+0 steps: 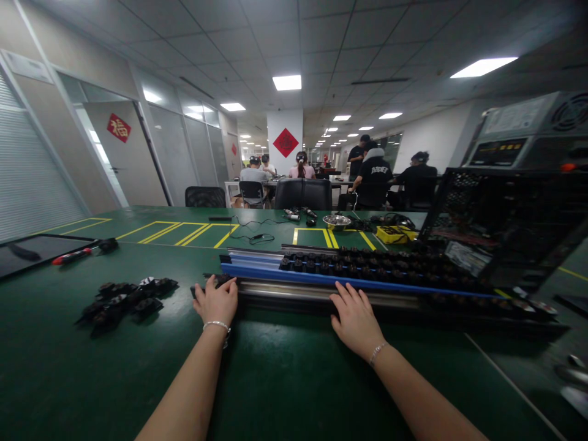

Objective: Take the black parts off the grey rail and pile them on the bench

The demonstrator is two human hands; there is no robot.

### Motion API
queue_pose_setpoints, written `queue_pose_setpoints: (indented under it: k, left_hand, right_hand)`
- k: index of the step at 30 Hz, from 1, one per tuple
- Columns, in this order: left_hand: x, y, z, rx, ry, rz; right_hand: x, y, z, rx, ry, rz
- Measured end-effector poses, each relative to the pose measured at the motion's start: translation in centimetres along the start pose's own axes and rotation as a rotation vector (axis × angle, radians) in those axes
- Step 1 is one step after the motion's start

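My left hand (217, 301) rests on the green table with fingers curled over the left end of a long metal rail (294, 289). My right hand (354, 317) lies further right on the same rail, fingers stretched forward and flat against its near edge. Behind the rail lie blue and grey strips (257, 264) carrying rows of small black parts (367, 264). A loose pile of the same black parts (124, 299) sits on the table left of my left hand. Both wrists wear thin bracelets.
A black open computer case (505, 223) stands at the right, a grey box (528, 131) above it. A red-handled tool (71, 256) and dark tray (32, 252) lie far left. A metal bowl (337, 221), yellow box (394, 234) and cables sit behind. Several people sit at distant desks.
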State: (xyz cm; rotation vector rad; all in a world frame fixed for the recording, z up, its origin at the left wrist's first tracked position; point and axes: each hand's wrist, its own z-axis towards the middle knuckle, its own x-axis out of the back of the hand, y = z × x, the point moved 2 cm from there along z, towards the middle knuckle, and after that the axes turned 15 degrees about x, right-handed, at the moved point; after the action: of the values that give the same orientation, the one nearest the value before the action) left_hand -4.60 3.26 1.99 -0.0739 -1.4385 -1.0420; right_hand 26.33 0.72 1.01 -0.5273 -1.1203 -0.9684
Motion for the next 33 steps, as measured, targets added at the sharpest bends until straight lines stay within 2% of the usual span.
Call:
queue_pose_setpoints:
  k: [8,12,20,33]
  left_hand:
    - [-0.2,-0.5,0.5,0.056,-0.013,-0.057]
    - [-0.7,-1.3,1.6,0.103,-0.032,-0.11]
    - [-1.5,-2.3,3.7,-0.035,-0.042,-0.052]
    - [-1.6,-2.9,4.3,0.002,-0.057,-0.065]
  right_hand:
    - [-0.1,0.0,0.0,0.004,0.01,0.006]
    - [-0.1,0.0,0.0,0.009,0.018,0.003]
    - [-0.2,0.1,0.0,0.008,0.007,0.007]
    - [-0.1,0.1,0.0,0.001,0.009,0.013]
